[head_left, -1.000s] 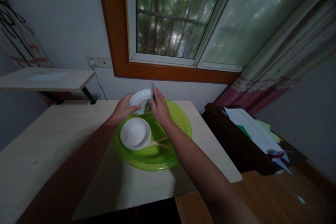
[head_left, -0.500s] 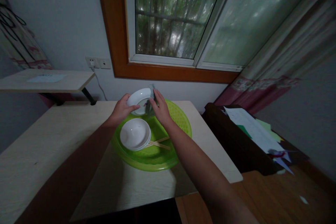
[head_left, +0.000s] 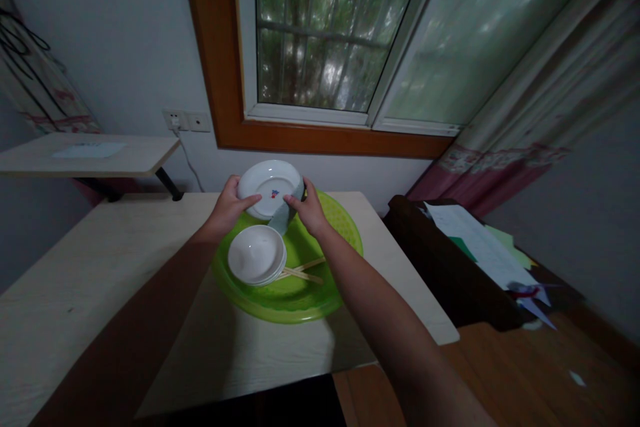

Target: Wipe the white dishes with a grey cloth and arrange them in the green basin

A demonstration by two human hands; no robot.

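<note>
A white plate with a small blue and red mark at its middle is tilted toward me above the green tray's far part. My left hand grips its left edge, thumb on the near face. On the right edge, my right hand holds the plate together with a grey-green cloth, whose end hangs below the plate. Some of the cloth is hidden behind the fingers. Nearer to me, a stack of white bowls stands on the round green tray. Beside the bowls lie crossed wooden chopsticks.
The tray rests on a pale wooden table. A raised shelf stands at the table's back left. The window wall is close behind. To the right is a dark brown piece of furniture with papers on it.
The plate has turned so that its marked face shows more fully. My right hand has come down to its right edge, and the cloth now hangs below the plate.
</note>
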